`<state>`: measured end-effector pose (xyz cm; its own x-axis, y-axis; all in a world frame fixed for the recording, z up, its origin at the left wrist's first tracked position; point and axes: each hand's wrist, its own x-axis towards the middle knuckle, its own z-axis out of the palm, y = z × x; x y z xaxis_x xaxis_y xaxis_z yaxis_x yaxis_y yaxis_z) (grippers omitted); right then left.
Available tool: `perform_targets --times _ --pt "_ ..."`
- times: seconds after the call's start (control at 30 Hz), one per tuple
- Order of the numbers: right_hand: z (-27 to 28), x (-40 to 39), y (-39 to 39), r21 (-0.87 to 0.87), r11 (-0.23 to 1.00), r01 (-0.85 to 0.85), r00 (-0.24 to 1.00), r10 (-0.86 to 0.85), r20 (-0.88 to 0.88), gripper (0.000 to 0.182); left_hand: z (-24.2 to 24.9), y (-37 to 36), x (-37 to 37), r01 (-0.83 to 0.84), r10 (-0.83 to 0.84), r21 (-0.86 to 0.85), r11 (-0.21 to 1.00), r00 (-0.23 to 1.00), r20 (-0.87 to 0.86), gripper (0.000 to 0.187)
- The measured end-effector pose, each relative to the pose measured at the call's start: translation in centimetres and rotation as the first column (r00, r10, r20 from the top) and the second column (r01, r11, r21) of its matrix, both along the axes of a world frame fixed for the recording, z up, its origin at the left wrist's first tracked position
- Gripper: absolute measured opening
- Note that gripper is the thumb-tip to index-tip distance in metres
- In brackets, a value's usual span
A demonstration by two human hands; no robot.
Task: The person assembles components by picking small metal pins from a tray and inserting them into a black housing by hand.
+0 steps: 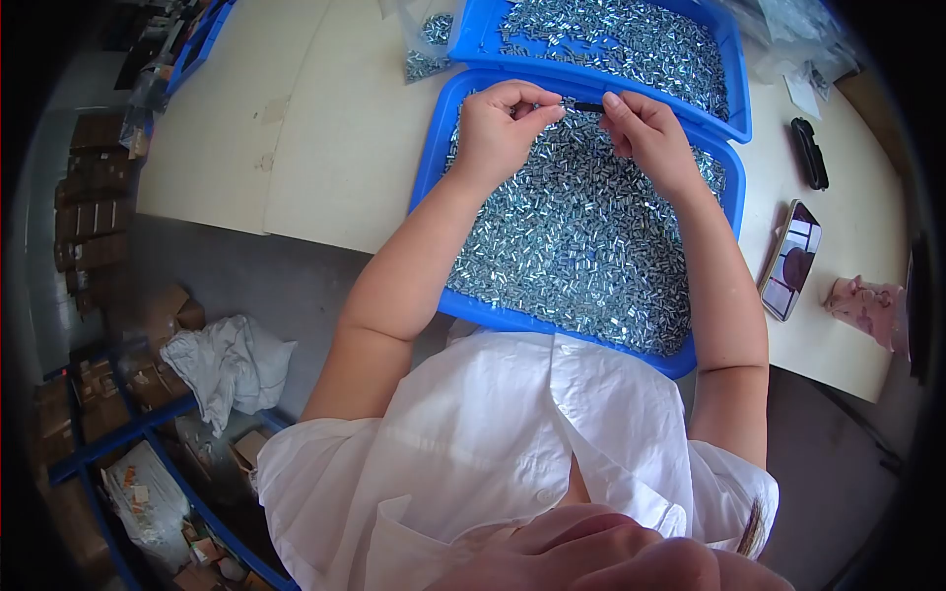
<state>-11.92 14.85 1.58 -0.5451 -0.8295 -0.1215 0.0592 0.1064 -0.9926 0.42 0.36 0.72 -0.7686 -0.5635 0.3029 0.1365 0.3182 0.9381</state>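
Observation:
Above the near blue tray, full of small shiny metal pieces, my two hands are raised close together. My right hand pinches a slim black stick-like tool between thumb and fingers, its tip pointing left. The fingertips of my left hand are pressed together at the tool's left end. Something small and pale shows at those fingertips, too small to name. The metal pieces look like short cylinders or sleeves.
A second blue tray of similar pieces adjoins the far side. A plastic bag of pieces lies left of it. On the right are a black case, a phone and a pinkish cup. Blue racking stands lower left.

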Motion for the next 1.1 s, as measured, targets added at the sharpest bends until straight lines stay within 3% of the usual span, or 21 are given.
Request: perform_targets --times 0.1,0.23,0.3,0.5,0.57,0.6,0.7,0.77,1.0,1.1 --pt "0.8 1.3 -0.5 -0.147 0.984 0.105 0.993 -0.112 -0.044 0.03 -0.1 0.1 -0.1 0.001 -0.002 0.022 1.0 1.0 0.008 0.01" --pt "0.2 0.6 -0.3 -0.126 0.988 0.086 0.989 -0.1 -0.109 0.033 0.1 0.4 0.0 0.006 -0.007 0.064 0.998 1.0 0.011 0.01" --pt "0.2 0.3 -0.1 0.043 0.999 0.028 0.99 -0.022 -0.139 0.032 0.1 0.4 0.0 0.012 -0.013 0.065 0.998 1.0 0.011 0.01" --pt "0.1 0.5 -0.3 -0.046 0.997 0.063 0.989 -0.069 -0.133 0.032 0.3 0.5 -0.1 0.007 -0.005 0.074 0.997 1.0 -0.031 0.012" --pt "0.2 0.5 -0.2 -0.053 0.997 0.055 0.988 -0.062 -0.138 0.031 0.5 0.3 0.0 0.043 -0.051 0.234 0.971 0.998 0.029 0.014" --pt "0.2 0.4 -0.1 -0.059 0.997 0.05 0.988 -0.058 -0.143 0.03 0.1 0.0 0.0 0.044 -0.052 0.234 0.971 0.998 0.029 0.014" --pt "0.0 0.3 -0.2 -0.062 0.997 0.036 0.991 -0.043 -0.124 0.027 -0.5 -0.4 -0.1 0.108 -0.121 0.147 0.983 0.989 0.087 0.02" --pt "-0.2 0.3 -0.2 -0.089 0.995 0.037 0.989 -0.05 -0.14 0.024 -0.3 -0.1 0.0 0.11 -0.108 -0.019 0.994 0.99 0.086 0.017" --pt "-0.6 0.3 -0.3 -0.167 0.985 0.045 0.966 -0.086 -0.245 0.015 0.4 0.4 0.1 0.026 -0.012 -0.106 0.994 0.99 0.139 0.008" --pt "-0.4 0.3 -0.1 -0.1 0.995 0.028 0.949 -0.058 -0.308 0.017 0.0 0.2 0.0 0.028 -0.012 -0.146 0.989 0.994 0.112 0.009"
